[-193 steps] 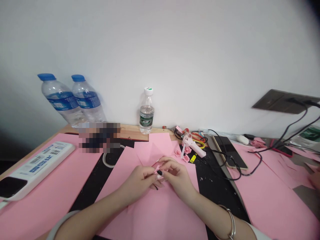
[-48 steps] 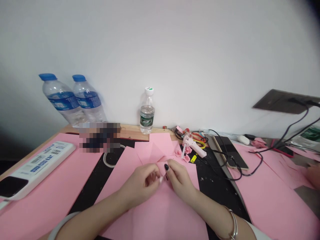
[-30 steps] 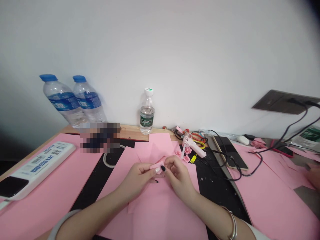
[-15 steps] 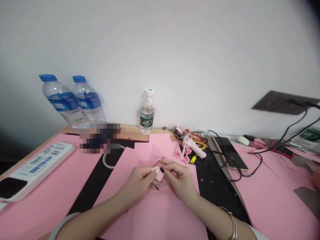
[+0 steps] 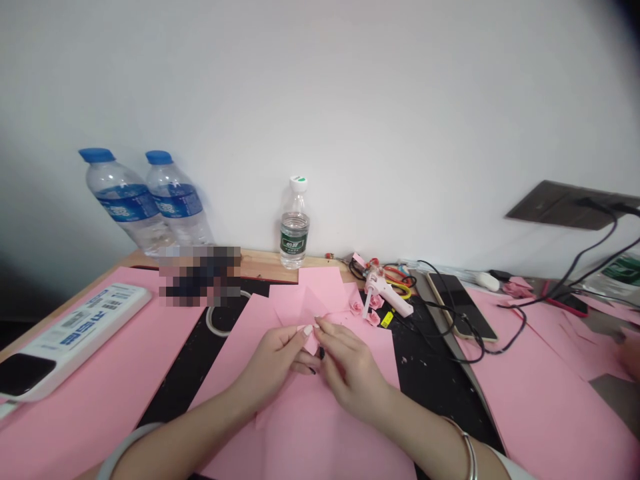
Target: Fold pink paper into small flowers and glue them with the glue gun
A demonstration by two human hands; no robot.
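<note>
A small piece of pink paper (image 5: 312, 344) is pinched between my two hands, above larger pink sheets (image 5: 325, 420). My left hand (image 5: 280, 353) grips its left side, thumb on top and fingers curled beneath. From the right, my right hand (image 5: 353, 363) closes on the paper's edge with thumb and fingertips. Part of the piece is hidden by the fingers. Just beyond my right hand lie several pink paper roses (image 5: 374, 319) and a pink glue gun (image 5: 387, 297) with its nozzle toward me.
A small water bottle (image 5: 294, 230) stands by the wall, with two larger bottles (image 5: 175, 200) at left. A white power bank-like device (image 5: 80, 340) lies on pink paper. At right are a phone (image 5: 463, 307), black cables (image 5: 450, 320) and another person's hand (image 5: 629, 353) at the edge.
My right thumb has slid off the front of the paper to its lower right side. My right hand has turned slightly, its fingertips now at the paper's edge. My left hand stays nearly in place.
</note>
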